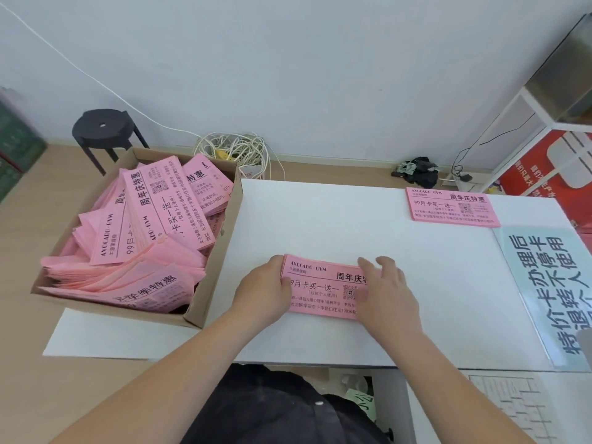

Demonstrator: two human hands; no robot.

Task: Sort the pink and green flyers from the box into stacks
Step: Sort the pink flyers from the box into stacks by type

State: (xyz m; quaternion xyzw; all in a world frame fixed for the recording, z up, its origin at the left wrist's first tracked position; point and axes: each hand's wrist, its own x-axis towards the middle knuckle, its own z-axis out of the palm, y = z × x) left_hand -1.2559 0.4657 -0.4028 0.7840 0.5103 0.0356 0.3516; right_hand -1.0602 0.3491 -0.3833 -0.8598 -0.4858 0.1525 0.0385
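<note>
A cardboard box [211,277] at the table's left holds several loose pink flyers [153,219] in a jumble. A stack of pink flyers [320,290] lies on the white table [320,219] near the front edge. My left hand [262,290] grips the stack's left end, fingers curled round its edge. My right hand [387,293] lies over the stack's right end with fingers laid over the top. A second, neat pink stack [451,208] sits at the far right of the table. I see no green flyers.
A blue printed sign [551,293] in a clear sleeve lies along the table's right side. Behind the table are a black stool [102,129], a tangle of white cables [237,150] and a white shelf [544,107] with a red poster.
</note>
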